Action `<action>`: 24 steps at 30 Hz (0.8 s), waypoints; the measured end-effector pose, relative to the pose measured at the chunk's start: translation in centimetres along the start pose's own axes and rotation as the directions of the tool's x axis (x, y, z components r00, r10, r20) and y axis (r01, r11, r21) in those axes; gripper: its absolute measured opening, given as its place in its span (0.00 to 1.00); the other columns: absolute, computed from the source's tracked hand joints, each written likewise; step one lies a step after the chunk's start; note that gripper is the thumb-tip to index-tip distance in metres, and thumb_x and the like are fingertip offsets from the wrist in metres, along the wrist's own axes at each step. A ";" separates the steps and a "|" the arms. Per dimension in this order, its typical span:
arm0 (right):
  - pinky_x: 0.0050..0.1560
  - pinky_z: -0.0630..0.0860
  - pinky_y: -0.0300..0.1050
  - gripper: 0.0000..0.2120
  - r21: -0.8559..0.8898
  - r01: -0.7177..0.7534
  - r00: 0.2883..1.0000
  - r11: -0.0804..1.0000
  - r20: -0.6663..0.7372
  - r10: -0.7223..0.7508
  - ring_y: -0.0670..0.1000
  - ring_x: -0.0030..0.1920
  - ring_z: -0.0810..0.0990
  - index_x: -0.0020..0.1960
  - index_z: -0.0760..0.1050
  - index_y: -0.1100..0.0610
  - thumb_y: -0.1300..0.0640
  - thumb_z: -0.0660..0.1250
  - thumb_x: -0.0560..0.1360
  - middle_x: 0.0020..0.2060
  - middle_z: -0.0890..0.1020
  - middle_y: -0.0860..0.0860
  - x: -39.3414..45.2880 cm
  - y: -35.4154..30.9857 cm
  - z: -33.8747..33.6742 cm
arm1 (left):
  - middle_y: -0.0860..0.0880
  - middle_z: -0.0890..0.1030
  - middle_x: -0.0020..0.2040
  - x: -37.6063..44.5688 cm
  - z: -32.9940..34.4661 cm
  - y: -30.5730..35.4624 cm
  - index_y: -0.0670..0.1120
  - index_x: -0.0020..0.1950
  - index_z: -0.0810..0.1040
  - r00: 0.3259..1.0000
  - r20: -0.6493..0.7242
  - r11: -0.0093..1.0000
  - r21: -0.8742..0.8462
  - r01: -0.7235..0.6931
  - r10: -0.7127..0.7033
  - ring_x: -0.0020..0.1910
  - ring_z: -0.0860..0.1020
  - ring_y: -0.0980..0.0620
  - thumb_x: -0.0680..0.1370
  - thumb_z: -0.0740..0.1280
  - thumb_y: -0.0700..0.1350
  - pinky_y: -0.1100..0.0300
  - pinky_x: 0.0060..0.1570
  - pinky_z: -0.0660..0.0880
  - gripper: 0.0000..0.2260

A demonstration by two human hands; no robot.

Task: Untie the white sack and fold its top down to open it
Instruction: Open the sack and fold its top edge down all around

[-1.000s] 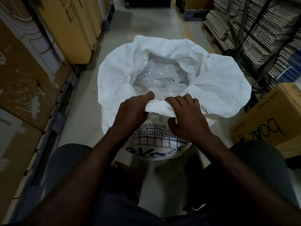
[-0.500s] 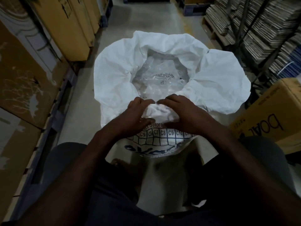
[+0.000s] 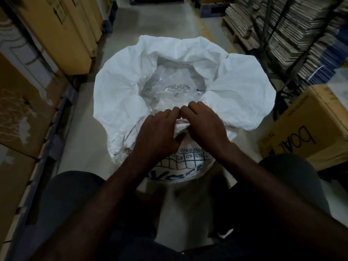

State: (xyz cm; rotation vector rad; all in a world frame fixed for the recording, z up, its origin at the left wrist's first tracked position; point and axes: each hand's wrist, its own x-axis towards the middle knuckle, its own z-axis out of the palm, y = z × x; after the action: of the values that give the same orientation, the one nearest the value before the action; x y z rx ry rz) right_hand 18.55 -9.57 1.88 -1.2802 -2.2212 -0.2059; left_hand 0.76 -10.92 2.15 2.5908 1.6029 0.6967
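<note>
The white sack point(image 3: 235, 95) stands on the floor between my knees, its mouth wide and its top rolled outward on the far, left and right sides. Inside lies a clear plastic liner point(image 3: 173, 87). Blue printed text and a grid show on the near wall. My left hand point(image 3: 156, 132) and my right hand point(image 3: 205, 125) sit side by side on the near rim, fingers curled over the bunched white fabric, gripping it. The fingertips nearly touch each other at the rim's middle.
Yellow-brown cardboard cartons point(image 3: 62, 31) line the left side above a dark rack edge. A carton with black lettering point(image 3: 308, 129) stands at the right. Stacks of flattened cardboard point(image 3: 282, 25) fill metal shelving at the back right. Grey concrete floor point(image 3: 150, 19) runs ahead.
Both hands have pushed the near rim fabric lower and further into the fold, their fingertips moving closer together. The printed grid on the near wall shows less above my wrists.
</note>
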 end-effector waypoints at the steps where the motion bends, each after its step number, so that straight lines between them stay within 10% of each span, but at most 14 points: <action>1: 0.41 0.72 0.53 0.09 0.033 0.002 0.999 0.999 0.038 -0.003 0.58 0.45 0.74 0.52 0.76 0.57 0.64 0.65 0.72 0.45 0.76 0.55 0.0 0.1 -0.2 | 0.51 0.82 0.48 0.0 0.1 0.3 0.50 0.59 0.76 1.000 -0.026 1.000 -0.012 0.016 -0.016 0.48 0.81 0.45 0.76 0.71 0.52 0.52 0.43 0.73 0.14; 6: 0.72 0.68 0.59 0.40 0.152 -0.035 0.924 0.988 0.381 -0.025 0.60 0.75 0.67 0.76 0.71 0.46 0.59 0.80 0.66 0.80 0.66 0.52 -0.9 5.1 -3.3 | 0.52 0.77 0.50 0.1 -0.1 -1.0 0.51 0.56 0.78 0.998 -0.063 0.998 0.070 -0.011 0.016 0.48 0.78 0.46 0.74 0.71 0.41 0.54 0.33 0.72 0.12; 10: 0.71 0.69 0.67 0.58 -0.103 -0.194 0.832 0.975 0.509 0.220 0.59 0.76 0.67 0.84 0.47 0.34 0.57 0.80 0.67 0.80 0.65 0.48 -1.7 9.5 -4.9 | 0.49 0.79 0.55 0.5 -0.2 -0.7 0.48 0.59 0.78 0.999 -0.045 0.999 0.046 -0.020 0.022 0.49 0.79 0.42 0.71 0.72 0.38 0.50 0.38 0.75 0.18; 18: 0.39 0.76 0.55 0.13 -0.079 -0.285 0.958 0.955 -0.025 0.284 0.63 0.45 0.80 0.57 0.73 0.52 0.61 0.69 0.75 0.47 0.78 0.52 0.7 8.3 -3.9 | 0.48 0.78 0.56 2.5 0.0 2.8 0.46 0.58 0.73 0.999 -0.026 0.999 0.033 -0.043 0.044 0.52 0.78 0.43 0.70 0.75 0.49 0.51 0.47 0.71 0.20; 24: 0.33 0.62 0.49 0.13 0.361 -0.493 0.832 0.792 -0.070 0.550 0.56 0.33 0.71 0.50 0.66 0.57 0.69 0.62 0.68 0.34 0.71 0.51 0.4 7.3 -1.7 | 0.52 0.75 0.46 4.9 1.2 6.0 0.52 0.39 0.67 0.987 0.092 0.970 -0.194 0.150 -0.134 0.42 0.79 0.47 0.76 0.73 0.65 0.49 0.45 0.78 0.22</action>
State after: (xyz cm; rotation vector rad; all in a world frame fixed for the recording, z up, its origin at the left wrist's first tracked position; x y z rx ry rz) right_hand 25.22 -6.06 2.50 -1.5573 -1.5867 0.2538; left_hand 8.16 -9.29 4.28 2.3078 1.5860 0.6971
